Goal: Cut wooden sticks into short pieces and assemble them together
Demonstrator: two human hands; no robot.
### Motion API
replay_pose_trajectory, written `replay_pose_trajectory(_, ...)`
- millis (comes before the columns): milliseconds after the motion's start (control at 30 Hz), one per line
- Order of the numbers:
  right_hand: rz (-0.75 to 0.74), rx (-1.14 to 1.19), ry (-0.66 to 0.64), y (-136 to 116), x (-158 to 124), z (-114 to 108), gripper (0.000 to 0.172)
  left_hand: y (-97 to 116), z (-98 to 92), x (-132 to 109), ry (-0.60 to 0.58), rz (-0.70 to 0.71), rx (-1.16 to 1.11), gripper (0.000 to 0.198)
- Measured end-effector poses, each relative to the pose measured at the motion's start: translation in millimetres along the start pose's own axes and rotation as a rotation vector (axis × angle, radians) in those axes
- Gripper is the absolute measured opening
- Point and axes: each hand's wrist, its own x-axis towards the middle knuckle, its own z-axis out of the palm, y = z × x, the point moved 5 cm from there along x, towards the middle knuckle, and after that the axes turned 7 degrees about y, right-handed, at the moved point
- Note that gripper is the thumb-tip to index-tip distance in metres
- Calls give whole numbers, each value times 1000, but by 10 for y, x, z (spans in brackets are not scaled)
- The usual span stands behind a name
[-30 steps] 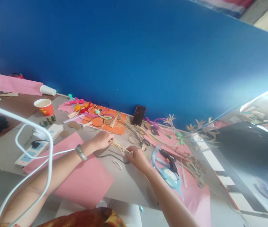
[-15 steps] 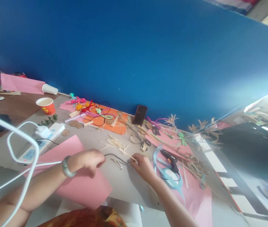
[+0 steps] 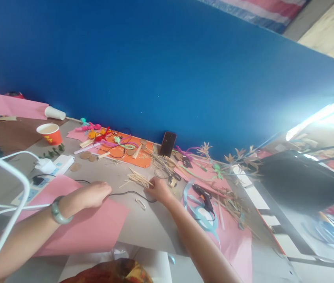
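Observation:
My left hand (image 3: 91,194), with a jade-like bangle on its wrist, rests closed over a pink paper sheet (image 3: 90,230); its fingertips are mostly hidden, seemingly gripping the sheet. A black cable (image 3: 127,192) passes behind this hand and runs right, toward my other hand. My right hand (image 3: 160,190) is closed in a pinch on a thin wooden stick (image 3: 148,182) at the edge of a small pile of sticks (image 3: 137,177). A pale loop-shaped scrap (image 3: 140,204) lies on the grey table between my hands.
Left: a power strip (image 3: 62,164) with white cables, and a paper cup (image 3: 50,134). Behind: an orange sheet (image 3: 137,158) with craft bits, and a phone (image 3: 168,144) against the blue wall. Right: scissors (image 3: 173,180), a glue gun (image 3: 204,196) and blue ribbon (image 3: 187,196).
My left hand has moved left, and the pink sheet has shifted left and turned with it, now partly covering the power strip. My right hand has brought its stick to the pile.

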Motion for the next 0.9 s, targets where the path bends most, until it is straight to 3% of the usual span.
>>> replay_pose_trajectory(167, -33, 65, 8, -186, 219, 101, 14, 136, -186, 243, -243, -66, 30, 15)
replay_pose_trajectory(200, -38, 78, 10, -211, 241, 117, 13, 156, -242, 305, -239, -80, 35, 16)
replay_pose_trajectory(367, -33, 147, 29, -204, 241, 73, 24, 153, -337, 553, -114, -107, 75, 21)
replay_pose_trajectory(467, -55, 211, 40, -92, 145, -64, 29, 94, -308, 651, 73, -122, 63, 19)
replay_pose_trajectory(567, -97, 217, 52, 61, -1, -205, 21, 57, -272, 724, 249, -131, -5, 15)
replay_pose_trajectory(733, -132, 79, 35, 274, -210, -265, 28, 69, -195, 816, 341, -106, -139, 9)
replay_pose_trajectory(900, -111, 38, 37, 285, -207, -222, 18, 63, -101, 821, 319, -71, -143, 12)
